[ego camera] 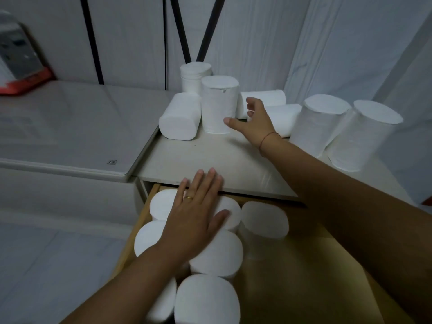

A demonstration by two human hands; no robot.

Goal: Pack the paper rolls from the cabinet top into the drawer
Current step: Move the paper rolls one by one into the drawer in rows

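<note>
While the tall upright white paper roll point(219, 104) stands near the back of the pale grey cabinet worktop point(210, 157), among other white rolls both lying and standing, the right hand point(253, 120) reaches toward it with fingers spread and empty, thumb just at the roll's lower right side but not yet closed around it. A good grasp, I judge, wraps the roll around its middle, firmly enough to lift yet gently, since soft paper dents; lifting straight up should avoid knocking the flattened white roll lying on its side point(181, 116), which sits just beside it on the left, or the lying rolls behind the hand. Below, the open light wooden drawer point(315, 265) already holds several white rolls standing on end along its left side, and the left hand point(196, 213) lies flat and open on top of them, gripping nothing, apparently steadying them. The bare space on the drawer's right looks the natural place for the next roll, set upright against its neighbours.
</note>
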